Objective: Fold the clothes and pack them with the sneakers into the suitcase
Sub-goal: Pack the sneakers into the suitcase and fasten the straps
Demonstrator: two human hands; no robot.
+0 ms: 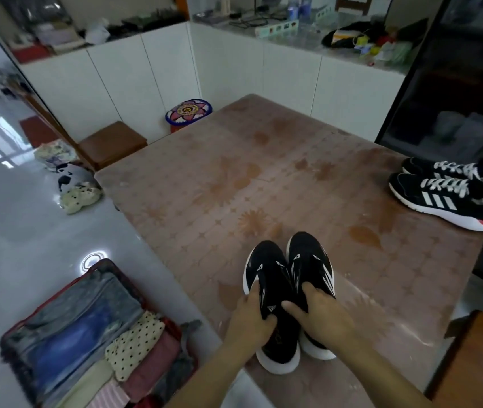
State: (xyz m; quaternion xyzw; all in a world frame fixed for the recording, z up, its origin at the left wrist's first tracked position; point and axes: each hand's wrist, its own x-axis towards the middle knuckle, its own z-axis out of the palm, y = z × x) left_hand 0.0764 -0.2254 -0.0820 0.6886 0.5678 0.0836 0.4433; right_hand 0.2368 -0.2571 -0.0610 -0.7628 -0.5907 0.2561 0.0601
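Observation:
A pair of black sneakers with white soles stands side by side near the table's front edge. My left hand (253, 315) grips the left sneaker (269, 278) over its tongue. My right hand (317, 310) grips the right sneaker (308, 257) the same way. A second pair of black laced sneakers (440, 195) with white stripes sits at the table's right edge. On the floor at lower left lies an open red suitcase (13, 343) with folded clothes (143, 348) packed in it, among them a dotted cream piece and pink pieces.
The table (234, 178) has a brown patterned cover. Loose clothes (72, 184) lie on the floor by its far left corner, beside a brown wooden stool (110, 142). A flowered stool (188, 111) stands behind. A wooden chair corner (481, 357) shows at lower right.

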